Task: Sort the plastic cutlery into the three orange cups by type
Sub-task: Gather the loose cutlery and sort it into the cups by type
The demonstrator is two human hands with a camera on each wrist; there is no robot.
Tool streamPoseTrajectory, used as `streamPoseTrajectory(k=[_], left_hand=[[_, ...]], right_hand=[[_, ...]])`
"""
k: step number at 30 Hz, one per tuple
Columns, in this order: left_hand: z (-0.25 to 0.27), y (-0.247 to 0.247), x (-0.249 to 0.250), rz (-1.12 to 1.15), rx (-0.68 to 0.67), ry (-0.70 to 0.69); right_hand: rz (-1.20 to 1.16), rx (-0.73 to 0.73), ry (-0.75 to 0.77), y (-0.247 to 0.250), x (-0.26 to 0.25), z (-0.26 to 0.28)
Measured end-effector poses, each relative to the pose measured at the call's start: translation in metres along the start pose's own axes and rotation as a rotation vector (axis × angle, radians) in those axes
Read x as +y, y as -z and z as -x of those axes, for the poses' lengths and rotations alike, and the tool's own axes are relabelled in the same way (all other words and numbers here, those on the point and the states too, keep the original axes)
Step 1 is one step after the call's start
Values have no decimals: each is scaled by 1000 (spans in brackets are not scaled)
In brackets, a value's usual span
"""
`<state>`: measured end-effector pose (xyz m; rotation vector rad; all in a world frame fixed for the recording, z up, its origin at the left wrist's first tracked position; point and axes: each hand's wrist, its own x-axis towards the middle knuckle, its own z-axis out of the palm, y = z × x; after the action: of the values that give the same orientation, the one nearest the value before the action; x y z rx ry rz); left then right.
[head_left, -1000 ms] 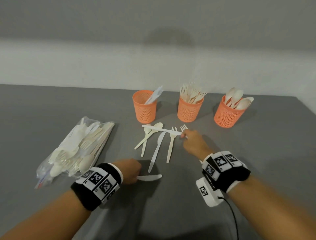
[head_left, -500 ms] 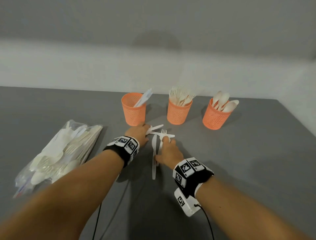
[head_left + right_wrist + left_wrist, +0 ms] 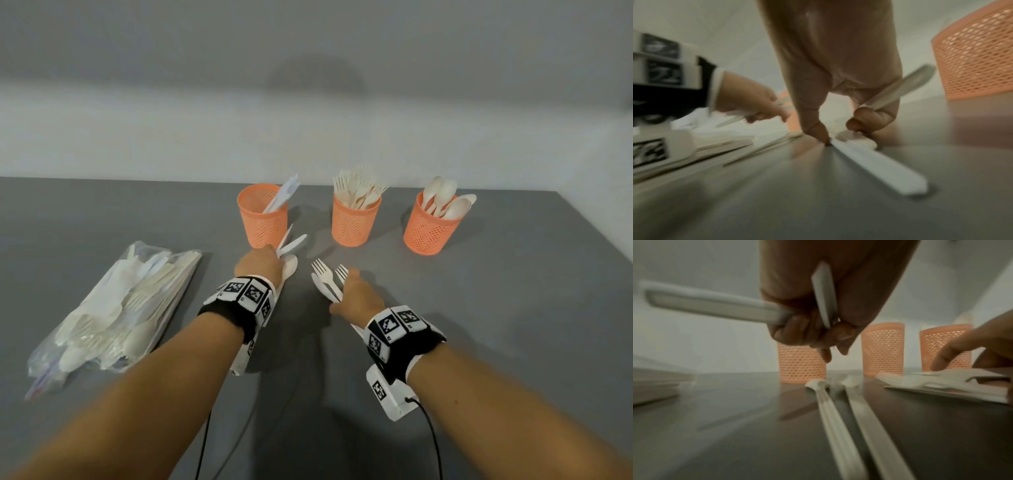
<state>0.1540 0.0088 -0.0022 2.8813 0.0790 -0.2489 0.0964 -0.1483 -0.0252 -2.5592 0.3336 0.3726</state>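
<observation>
Plastic cutlery (image 3: 327,282) lies loose on the grey table (image 3: 513,308) at 6 o'clock of the middle orange cup (image 3: 355,219): two forks with tines toward 11 o'clock, handles running back under the right hand (image 3: 359,298), which curls its fingers onto them and grips one handle. Left hand (image 3: 260,265), at 6 o'clock of the left orange cup (image 3: 263,219), clamps two white knives (image 3: 291,244) whose long axes point toward 1 o'clock. Right orange cup (image 3: 433,228) holds spoons; a clear bag (image 3: 113,315) of cutlery lies at 9 o'clock.
</observation>
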Motion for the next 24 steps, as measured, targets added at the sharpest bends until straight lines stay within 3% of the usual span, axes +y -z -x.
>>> streamPoseTrajectory(k=[4,14,18,21,24], left_hand=[[5,-12,-17,10,-143,49],[16,-27,2,-37,-217,7],[17,-28,2,-7,-206,5],[21,-25,2,46,-224,-22],[28,-19,-1,142,-243,-9]], right_hand=[[77,2,-17,-2,1,-3],[201,49,-4,-1,9,1],[245,-6,45,7,15,4],[51,-47,5,17,17,2],[-345,-106,-9,22,15,7]])
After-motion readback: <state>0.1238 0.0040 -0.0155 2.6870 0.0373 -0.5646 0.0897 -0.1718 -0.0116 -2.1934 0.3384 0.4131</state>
